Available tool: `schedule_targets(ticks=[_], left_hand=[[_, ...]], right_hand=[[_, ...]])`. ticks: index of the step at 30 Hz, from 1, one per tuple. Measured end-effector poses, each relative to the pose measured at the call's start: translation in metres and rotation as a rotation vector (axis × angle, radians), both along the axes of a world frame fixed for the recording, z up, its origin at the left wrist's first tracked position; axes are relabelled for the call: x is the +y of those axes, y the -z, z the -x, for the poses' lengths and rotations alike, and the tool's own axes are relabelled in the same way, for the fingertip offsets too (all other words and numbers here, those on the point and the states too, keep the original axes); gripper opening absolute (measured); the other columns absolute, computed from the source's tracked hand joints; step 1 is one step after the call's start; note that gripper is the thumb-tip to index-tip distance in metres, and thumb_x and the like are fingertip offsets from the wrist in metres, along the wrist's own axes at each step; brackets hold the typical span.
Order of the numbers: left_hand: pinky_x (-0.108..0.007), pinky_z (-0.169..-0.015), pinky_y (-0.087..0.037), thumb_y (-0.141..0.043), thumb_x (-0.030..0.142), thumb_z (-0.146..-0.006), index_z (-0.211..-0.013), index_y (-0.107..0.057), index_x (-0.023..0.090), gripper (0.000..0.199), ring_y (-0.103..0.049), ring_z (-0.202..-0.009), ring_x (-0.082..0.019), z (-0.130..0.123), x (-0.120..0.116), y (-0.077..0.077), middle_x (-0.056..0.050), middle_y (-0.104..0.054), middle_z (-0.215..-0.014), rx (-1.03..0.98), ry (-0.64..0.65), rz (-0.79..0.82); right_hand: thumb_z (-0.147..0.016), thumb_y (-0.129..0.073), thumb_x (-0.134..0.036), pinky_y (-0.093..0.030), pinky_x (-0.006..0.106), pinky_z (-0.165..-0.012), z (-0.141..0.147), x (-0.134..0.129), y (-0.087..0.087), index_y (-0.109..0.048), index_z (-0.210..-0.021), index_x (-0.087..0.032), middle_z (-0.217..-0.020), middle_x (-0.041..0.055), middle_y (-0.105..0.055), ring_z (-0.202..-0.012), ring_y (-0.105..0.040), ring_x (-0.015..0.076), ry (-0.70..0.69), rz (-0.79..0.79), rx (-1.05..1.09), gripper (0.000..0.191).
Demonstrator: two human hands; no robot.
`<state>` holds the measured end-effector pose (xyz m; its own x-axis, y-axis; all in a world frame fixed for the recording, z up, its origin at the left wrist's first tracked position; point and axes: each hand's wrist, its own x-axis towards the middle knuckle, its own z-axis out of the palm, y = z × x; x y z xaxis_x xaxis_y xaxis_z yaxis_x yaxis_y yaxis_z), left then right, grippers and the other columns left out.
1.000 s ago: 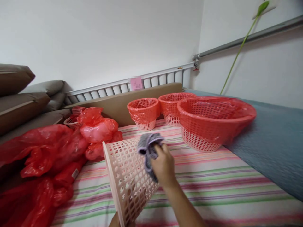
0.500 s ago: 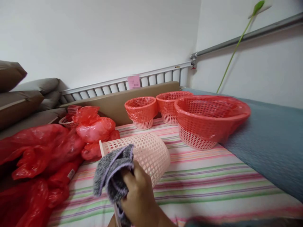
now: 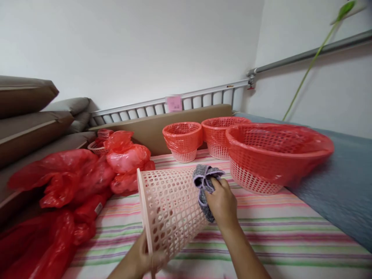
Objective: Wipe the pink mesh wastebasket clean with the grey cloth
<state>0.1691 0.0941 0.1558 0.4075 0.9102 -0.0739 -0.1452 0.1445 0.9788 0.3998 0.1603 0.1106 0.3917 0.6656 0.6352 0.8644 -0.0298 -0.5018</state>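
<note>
Where the cloth was bunched over the rim end of the bare basket half a second ago, the right hand (image 3: 222, 199) now has it at the far end, pressed against the outer wall near the base. That hand is closed round the grey, purple-edged cloth (image 3: 204, 193), its fingers sunk in the folds. With the cloth shifted, the upper rim and most of the mesh side show uncovered, so contact appears to be limited to the base end for now.

The left hand (image 3: 142, 255), blurred, is at the lower part of the rim and seems to be gripping it; exactly how the fingers wrap I cannot tell. Between the two hands lies the pale pink basket (image 3: 174, 205), tipped on its side, its mouth to the left and its base to the right, just beside the right hand. Whether its underside rests on the striped sheet (image 3: 261, 248) is hard to say.

Further out, behind and to the right, three baskets stand upright with red liners: a left one (image 3: 183, 143), a middle one (image 3: 216, 133) and a nearer right one (image 3: 255, 162). To the left, red plastic bags (image 3: 128, 155) are heaped beside stacked cushions (image 3: 29, 128), near another basket (image 3: 95, 149) partly hidden behind them.
</note>
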Motion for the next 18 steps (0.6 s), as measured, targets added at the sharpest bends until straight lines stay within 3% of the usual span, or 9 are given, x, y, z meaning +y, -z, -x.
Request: schedule_targets(ticks=[3,5,9,13,16,18], left_hand=[[-0.044,-0.099,-0.04,-0.071,0.021,-0.067,-0.128,-0.045,0.019,0.067,-0.052,-0.117,-0.033,-0.008,0.016,-0.019,-0.013,-0.056,-0.128,-0.12,-0.049,0.005],[-0.045,-0.1,-0.039,-0.068,0.012,-0.064,-0.13,-0.044,0.018,0.07,-0.052,-0.117,-0.032,-0.016,0.021,-0.019,-0.014,-0.056,-0.129,-0.167,-0.064,0.02],[-0.043,-0.098,-0.042,-0.071,0.018,-0.065,-0.125,-0.051,0.022,0.064,-0.053,-0.116,-0.031,-0.028,0.017,0.014,-0.01,-0.062,-0.121,-0.076,-0.072,-0.02],[-0.038,-0.086,-0.051,-0.072,0.023,-0.064,-0.103,-0.067,0.022,0.04,-0.062,-0.1,-0.029,-0.025,0.012,0.048,-0.004,-0.074,-0.087,0.085,-0.052,-0.041],[-0.037,-0.079,-0.054,-0.073,0.025,-0.063,-0.087,-0.072,0.02,0.024,-0.065,-0.09,-0.028,-0.016,0.011,0.059,-0.002,-0.073,-0.069,0.12,-0.042,-0.027],[-0.038,-0.084,-0.052,-0.074,0.029,-0.064,-0.084,-0.072,0.02,0.023,-0.064,-0.094,-0.029,-0.01,0.01,0.063,-0.003,-0.073,-0.073,0.118,-0.034,-0.024]], right_hand=[[-0.073,-0.051,-0.022,-0.031,0.029,-0.052,-0.003,0.004,0.002,-0.06,-0.098,-0.029,-0.085,0.0044,-0.051,-0.064,-0.051,0.019,-0.013,-0.071,0.046,0.028],[-0.07,-0.05,-0.019,-0.032,0.028,-0.051,-0.004,0.009,0.003,-0.06,-0.095,-0.031,-0.082,0.0034,-0.051,-0.063,-0.05,0.0188,-0.037,-0.189,0.103,0.029],[-0.068,-0.048,-0.016,-0.043,0.034,-0.06,0.023,-0.001,-0.005,-0.06,-0.094,-0.027,-0.088,0.007,-0.056,-0.075,-0.055,0.0242,-0.13,-0.284,0.14,0.03],[-0.054,-0.051,-0.007,-0.048,0.036,-0.075,0.087,-0.039,-0.024,-0.06,-0.101,-0.021,-0.101,0.0104,-0.057,-0.091,-0.057,0.0265,-0.353,-0.231,0.111,0.05],[-0.047,-0.05,-0.004,-0.049,0.031,-0.075,0.114,-0.056,-0.034,-0.061,-0.103,-0.022,-0.1,0.0078,-0.057,-0.089,-0.057,0.0233,-0.522,-0.206,0.117,0.06],[-0.051,-0.05,-0.003,-0.048,0.03,-0.073,0.107,-0.05,-0.035,-0.063,-0.102,-0.023,-0.097,0.0069,-0.057,-0.084,-0.058,0.0215,-0.484,-0.172,0.104,0.056]])
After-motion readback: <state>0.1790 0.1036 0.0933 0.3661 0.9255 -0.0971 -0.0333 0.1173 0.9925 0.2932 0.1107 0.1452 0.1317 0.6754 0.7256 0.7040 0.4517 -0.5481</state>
